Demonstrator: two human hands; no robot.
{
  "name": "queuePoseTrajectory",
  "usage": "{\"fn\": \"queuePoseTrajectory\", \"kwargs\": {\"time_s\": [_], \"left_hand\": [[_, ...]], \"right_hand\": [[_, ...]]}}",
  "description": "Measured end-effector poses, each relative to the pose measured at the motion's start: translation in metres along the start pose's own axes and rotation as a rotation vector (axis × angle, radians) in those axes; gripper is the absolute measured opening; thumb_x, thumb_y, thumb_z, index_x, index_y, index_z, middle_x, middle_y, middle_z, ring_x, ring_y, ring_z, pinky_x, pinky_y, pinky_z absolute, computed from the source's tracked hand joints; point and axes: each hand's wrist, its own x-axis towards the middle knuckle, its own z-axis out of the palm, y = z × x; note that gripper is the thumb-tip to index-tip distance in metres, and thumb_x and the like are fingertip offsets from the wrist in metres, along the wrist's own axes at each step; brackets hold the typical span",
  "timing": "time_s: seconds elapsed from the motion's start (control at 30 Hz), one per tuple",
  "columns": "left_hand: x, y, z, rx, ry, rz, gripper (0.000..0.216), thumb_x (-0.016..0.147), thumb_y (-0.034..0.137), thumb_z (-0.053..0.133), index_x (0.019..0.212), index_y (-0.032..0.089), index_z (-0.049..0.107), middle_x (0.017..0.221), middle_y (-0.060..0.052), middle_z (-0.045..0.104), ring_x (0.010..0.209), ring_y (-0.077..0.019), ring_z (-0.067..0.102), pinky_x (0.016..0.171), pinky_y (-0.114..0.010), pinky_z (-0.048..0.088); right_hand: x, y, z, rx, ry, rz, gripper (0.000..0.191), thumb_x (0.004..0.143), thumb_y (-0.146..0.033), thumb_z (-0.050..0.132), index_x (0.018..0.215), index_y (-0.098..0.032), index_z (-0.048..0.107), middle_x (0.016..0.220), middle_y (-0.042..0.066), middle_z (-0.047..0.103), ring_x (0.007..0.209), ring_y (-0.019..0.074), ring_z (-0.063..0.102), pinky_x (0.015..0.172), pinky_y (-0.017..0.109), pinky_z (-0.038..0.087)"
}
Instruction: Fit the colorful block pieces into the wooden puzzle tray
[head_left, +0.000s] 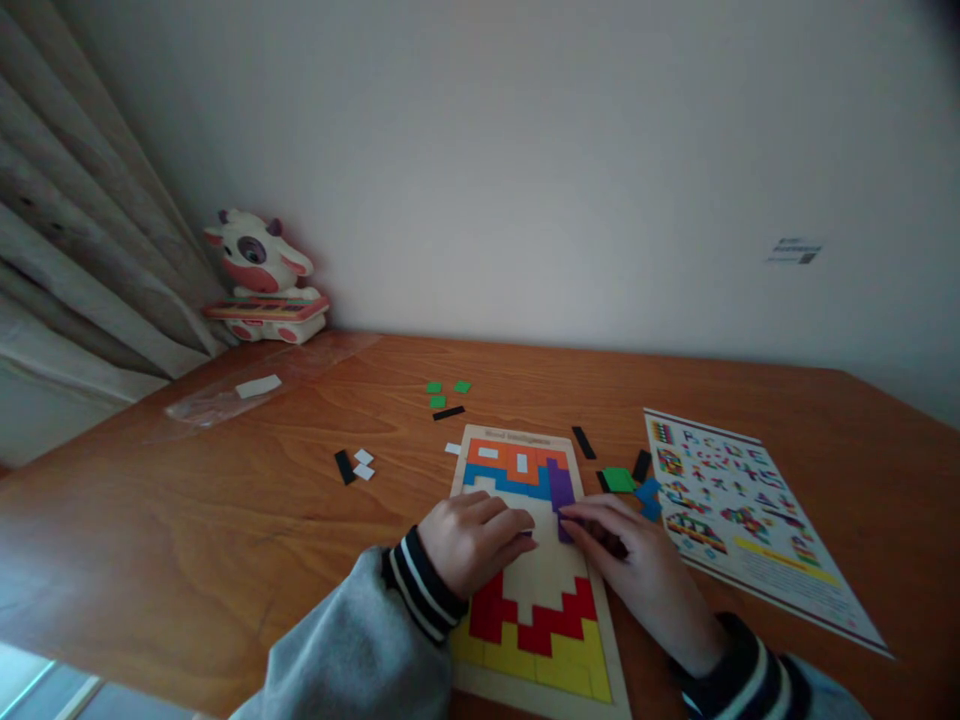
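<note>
A wooden puzzle board (pixel 525 707) lies in front of me, partly filled with colored block pieces. Orange and blue pieces fill its far end; red pieces (pixel 487 612) and yellow pieces (pixel 540 668) fill its near end. At the board's right side, my right hand (pixel 634 555) pinches a purple puzzle piece (pixel 564 530) between thumb and fingertips, just below another purple piece (pixel 558 482). My left hand (pixel 476 540) rests over the left middle of the board with its fingers drawn together. A thin edge shows at its fingertips, too small to name.
Right of the board lie a printed pattern sheet (pixel 750 520), green pieces (pixel 619 480), blue pieces (pixel 649 497) and black strips. Small green squares (pixel 438 402) and white squares (pixel 364 472) lie beyond and left. A plastic bag (pixel 199 408) and a cow toy (pixel 266 280) stand farther back left.
</note>
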Motion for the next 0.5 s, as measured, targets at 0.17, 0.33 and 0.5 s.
{"fn": "queuePoseTrajectory", "kwargs": {"time_s": [0.17,0.33,0.5], "left_hand": [[-0.0016,0.0031,0.0043,-0.025,-0.001,-0.006,0.026,0.099,0.035,0.046,0.090,0.018,0.063,0.068,-0.001,0.065,0.060,-0.0127,0.062,0.057,-0.022,0.051],[-0.0034,0.0040,0.0077,-0.045,-0.042,0.013,0.023,0.099,0.031,0.047,0.092,0.018,0.064,0.073,-0.001,0.068,0.065,-0.0128,0.065,0.062,-0.023,0.053],[-0.0042,0.0027,0.0075,-0.063,-0.049,0.065,0.018,0.098,0.027,0.050,0.096,0.017,0.065,0.080,-0.002,0.072,0.068,-0.0121,0.066,0.065,-0.023,0.054]], "right_hand": [[-0.0008,0.0030,0.0054,-0.071,0.033,0.032,0.022,0.090,-0.037,0.058,0.107,-0.025,0.064,0.097,0.005,0.057,0.067,0.0150,0.057,0.058,0.030,0.053],[0.0023,0.0074,0.0084,-0.089,0.009,0.069,0.022,0.091,-0.038,0.056,0.108,-0.024,0.061,0.092,0.004,0.055,0.067,0.0156,0.054,0.060,0.031,0.052],[0.0032,-0.0011,0.0018,-0.076,0.075,0.029,0.019,0.093,-0.037,0.053,0.103,-0.023,0.060,0.088,0.005,0.058,0.068,0.0166,0.058,0.062,0.031,0.053]]}}
